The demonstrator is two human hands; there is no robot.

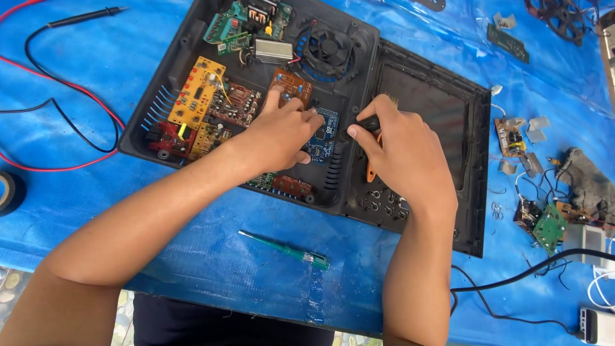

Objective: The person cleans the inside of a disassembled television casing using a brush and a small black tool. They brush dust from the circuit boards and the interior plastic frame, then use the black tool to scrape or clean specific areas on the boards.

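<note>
Right hand (403, 154) fingers are pinching a black-and-orange screwdriver (366, 128), tip going onto the blue circuit board (323, 131) in the black open casing (359, 51). Left hand (278, 131) fingers are pressing flat on that board, gripping nothing. Risk: the tip may be slipping off, gouging the board or jabbing the steadying fingers. No packages or labels are showing; a green screwdriver (285, 250) is lying on the blue tarp (77, 192), black tape roll (9, 191) sitting at the left edge.
</note>
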